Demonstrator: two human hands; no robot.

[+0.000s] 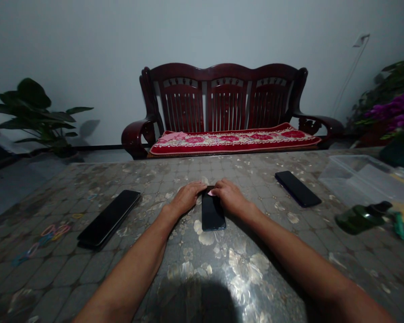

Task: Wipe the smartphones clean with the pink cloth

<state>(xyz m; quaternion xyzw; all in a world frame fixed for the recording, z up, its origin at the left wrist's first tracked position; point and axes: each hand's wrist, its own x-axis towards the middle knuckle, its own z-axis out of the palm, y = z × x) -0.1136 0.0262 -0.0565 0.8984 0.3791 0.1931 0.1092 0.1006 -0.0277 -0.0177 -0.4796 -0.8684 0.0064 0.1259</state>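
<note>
A dark smartphone (213,216) lies face up on the patterned tabletop in front of me, its screen black. At its upper left edge, my left hand (187,197) grips the phone with fingers held together. My right hand (230,196) is closed over the phone's upper right part and pinches a small pink piece (211,193) against the screen. Most of that piece is hidden under the fingers, so I cannot tell whether it is cloth or sponge.
Stacked dark phones (109,220) lie left, near colourful rubber bands (55,231). To the right are another phone (296,188), a green bottle (360,218) on its side and a clear plastic box (360,179). A wooden bench (227,72) stands beyond the table (175,172).
</note>
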